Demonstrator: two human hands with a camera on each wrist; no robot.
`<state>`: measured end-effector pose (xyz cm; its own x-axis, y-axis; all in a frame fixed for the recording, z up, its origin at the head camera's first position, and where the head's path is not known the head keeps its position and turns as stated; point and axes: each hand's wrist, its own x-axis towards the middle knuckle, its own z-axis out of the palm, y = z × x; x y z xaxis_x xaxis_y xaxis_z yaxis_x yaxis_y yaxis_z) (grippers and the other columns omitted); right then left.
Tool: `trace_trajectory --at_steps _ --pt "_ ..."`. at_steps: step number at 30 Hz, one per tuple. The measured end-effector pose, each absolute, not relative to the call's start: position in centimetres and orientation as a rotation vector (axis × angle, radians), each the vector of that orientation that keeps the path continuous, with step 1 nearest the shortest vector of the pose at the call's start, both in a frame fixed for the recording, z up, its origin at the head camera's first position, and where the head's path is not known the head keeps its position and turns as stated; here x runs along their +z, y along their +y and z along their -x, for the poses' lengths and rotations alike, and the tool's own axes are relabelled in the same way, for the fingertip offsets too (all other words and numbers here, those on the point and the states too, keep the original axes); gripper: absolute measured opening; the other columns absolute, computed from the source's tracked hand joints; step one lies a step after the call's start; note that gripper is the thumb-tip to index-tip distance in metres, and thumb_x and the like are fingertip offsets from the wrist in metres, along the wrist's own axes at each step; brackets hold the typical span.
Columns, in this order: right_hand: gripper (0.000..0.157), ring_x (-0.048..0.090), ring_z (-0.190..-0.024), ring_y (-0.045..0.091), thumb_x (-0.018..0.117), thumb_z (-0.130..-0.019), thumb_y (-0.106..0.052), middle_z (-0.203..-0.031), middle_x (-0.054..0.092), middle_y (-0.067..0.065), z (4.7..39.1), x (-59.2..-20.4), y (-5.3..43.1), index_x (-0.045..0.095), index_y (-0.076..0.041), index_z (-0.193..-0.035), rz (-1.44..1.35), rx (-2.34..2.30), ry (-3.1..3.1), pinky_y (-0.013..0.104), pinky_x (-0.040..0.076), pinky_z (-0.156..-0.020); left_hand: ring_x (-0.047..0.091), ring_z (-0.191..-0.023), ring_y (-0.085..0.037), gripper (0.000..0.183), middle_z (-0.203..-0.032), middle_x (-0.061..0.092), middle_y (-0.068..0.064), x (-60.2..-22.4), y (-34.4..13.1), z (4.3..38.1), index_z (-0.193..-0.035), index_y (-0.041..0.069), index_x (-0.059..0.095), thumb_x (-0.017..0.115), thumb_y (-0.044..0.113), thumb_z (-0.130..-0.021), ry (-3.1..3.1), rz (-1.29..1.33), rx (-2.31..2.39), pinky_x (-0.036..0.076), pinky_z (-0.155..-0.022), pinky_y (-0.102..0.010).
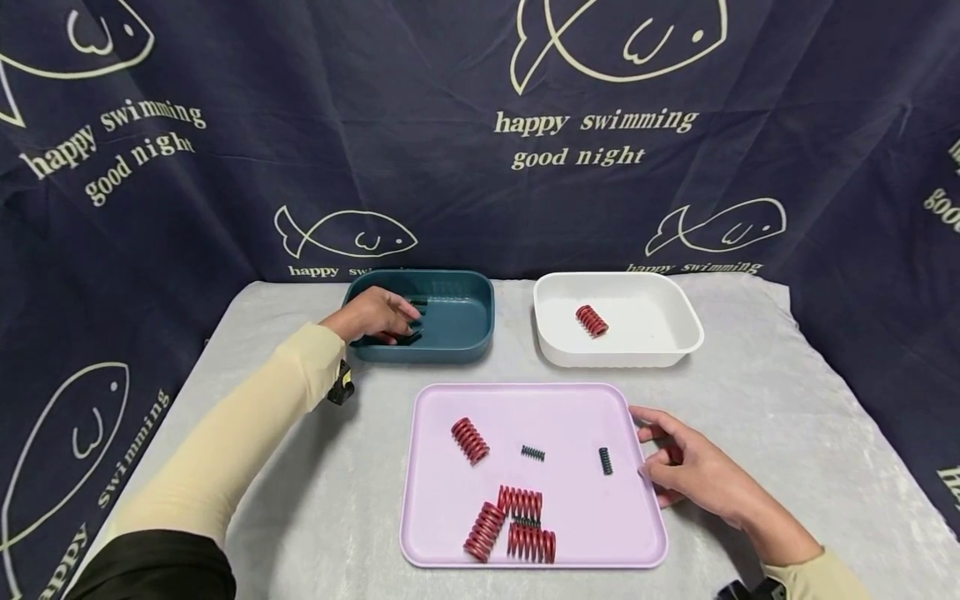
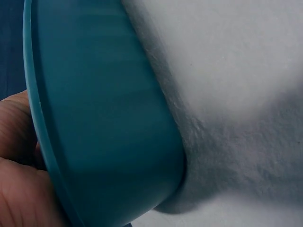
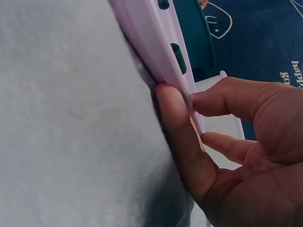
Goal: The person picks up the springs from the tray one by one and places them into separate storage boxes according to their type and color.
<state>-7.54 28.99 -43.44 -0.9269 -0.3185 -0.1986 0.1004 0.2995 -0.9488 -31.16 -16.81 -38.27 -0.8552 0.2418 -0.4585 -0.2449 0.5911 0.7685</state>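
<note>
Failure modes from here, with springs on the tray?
The green spring sandwiched between two red springs could get missed or dragged along with one. The right hand touches the tray at its edge; a nudge might roll springs. The left hand, reaching into the bin, might knock it.

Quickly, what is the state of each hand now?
Left hand: inside the teal bin; whether it grips anything cannot be told.
Right hand: closed, holding the lilac tray by its edge.
</note>
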Motion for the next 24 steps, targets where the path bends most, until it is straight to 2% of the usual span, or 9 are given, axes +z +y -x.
trace_trajectory --at_steps 6,10,16,20,24 --pt "0.074 0.064 -0.081 0.019 0.061 -0.091 0.010 -0.131 0.041 0.029 7.5 -43.5 29.0 0.029 0.002 -0.157 0.195 -1.659 2.228 0.041 0.061 -0.054 0.067 -0.077 -0.021 0.039 -0.131 0.066 -0.021 -37.7 -17.1 31.0 -0.131 -0.004 0.067 0.070 -0.007 -0.092 2.305 -0.007 1.225 0.061 -0.070 -0.033" --pt "0.074 0.064 -0.081 0.019 0.062 -0.091 0.010 -0.131 0.041 0.029 7.6 -43.5 28.9 0.029 0.002 -0.157 0.184 -1.653 2.231 0.041 0.061 -0.055 0.070 -0.092 -0.029 0.039 -0.128 0.066 -0.025 -37.6 -17.4 31.0 -0.132 -0.006 0.065 0.067 -0.008 -0.093 2.315 -0.032 1.244 0.062 -0.074 -0.035" --pt "0.075 0.064 -0.083 0.020 0.062 -0.092 0.010 -0.132 0.041 0.029 7.7 -43.5 28.9 0.028 0.002 -0.158 0.168 -1.643 2.228 0.042 0.061 -0.055 0.066 -0.110 -0.040 0.038 -0.125 0.067 -0.025 -37.3 -17.6 30.7 -0.134 -0.006 0.062 0.065 -0.004 -0.096 2.346 -0.111 1.268 0.063 -0.078 -0.038" --pt "0.075 0.064 -0.084 0.021 0.062 -0.091 0.010 -0.133 0.041 0.029 7.8 -43.5 28.9 0.028 0.002 -0.158 0.141 -1.634 2.229 0.042 0.061 -0.055 0.064 -0.116 -0.042 0.039 -0.133 0.063 -0.026 -36.9 -17.4 30.3 -0.136 -0.004 0.062 0.065 -0.002 -0.098 2.371 -0.157 1.295 0.062 -0.083 -0.041" --pt "0.075 0.064 -0.084 0.021 0.062 -0.091 0.010 -0.132 0.041 0.028 7.8 -43.3 28.8 0.029 0.002 -0.158 0.132 -1.629 2.237 0.042 0.061 -0.055 0.065 -0.116 -0.039 0.039 -0.136 0.062 -0.023 -36.2 -16.8 29.3 -0.137 -0.002 0.063 0.067 0.001 -0.098 2.376 -0.205 1.339 0.062 -0.084 -0.043"
